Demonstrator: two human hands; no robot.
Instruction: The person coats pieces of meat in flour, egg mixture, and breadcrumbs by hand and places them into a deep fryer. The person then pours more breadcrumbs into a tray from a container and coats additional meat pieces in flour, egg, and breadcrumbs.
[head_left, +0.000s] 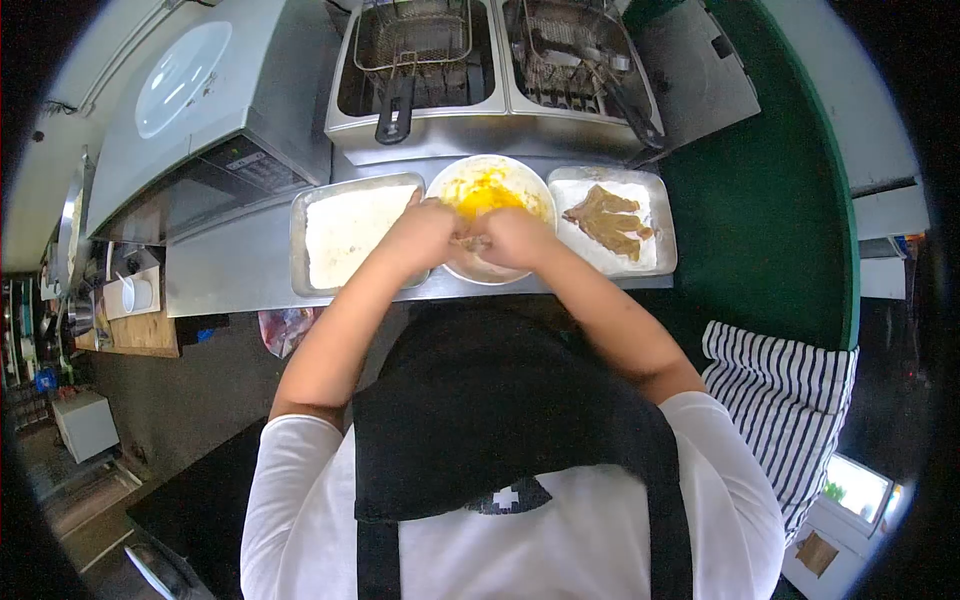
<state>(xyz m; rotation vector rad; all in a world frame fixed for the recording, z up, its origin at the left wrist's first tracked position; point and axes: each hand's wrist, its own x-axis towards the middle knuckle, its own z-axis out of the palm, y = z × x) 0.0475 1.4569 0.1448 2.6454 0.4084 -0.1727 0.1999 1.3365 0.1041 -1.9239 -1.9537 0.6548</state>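
Observation:
Both my hands are over the front half of a white bowl (548, 203) holding yellow beaten egg (487, 196). My left hand (425, 238) and my right hand (515, 238) are close together, fingers curled on a piece of meat (470, 243) between them. Only a small part of the meat shows. To the left, a metal tray (299, 245) contains a pale, crumb-like layer (350, 230). On the right, a second metal tray (668, 225) holds white powder with a flat, brownish piece of meat (608, 222) lying on it.
Behind the bowl stands a double deep fryer (430, 128) with wire baskets; one black basket handle (395, 112) points toward me. A microwave (225, 120) is at the left. A green wall (755, 220) borders the right side, with a striped cloth (780, 400) below.

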